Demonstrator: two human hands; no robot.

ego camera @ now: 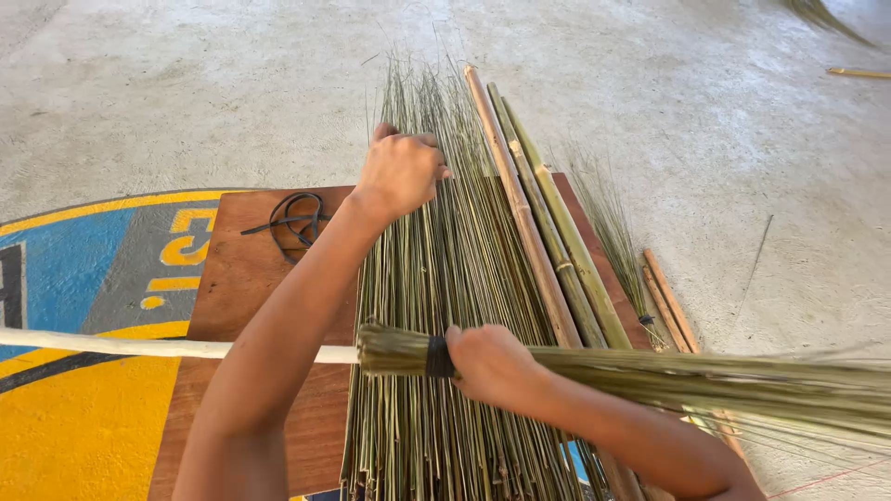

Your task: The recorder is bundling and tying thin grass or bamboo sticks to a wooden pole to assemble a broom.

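A broom [650, 376] of thin green sticks lies crosswise in front of me, bound by a black band [439, 356] to a white handle [139, 347] that points left. My right hand [492, 366] grips the broom just to the right of the band. Under it, a big pile of loose thin sticks [436, 269] runs away from me over a brown wooden board [241, 278]. My left hand [401, 172] reaches to the pile's far part, its fingers closed on some of the sticks.
Three bamboo poles [543, 232] lie along the right side of the pile. A black looped cord [295, 219] rests on the board's far left. A small tied stick bundle [617, 241] and short wooden pieces [670, 301] lie to the right, on concrete floor partly painted blue and yellow [74, 278].
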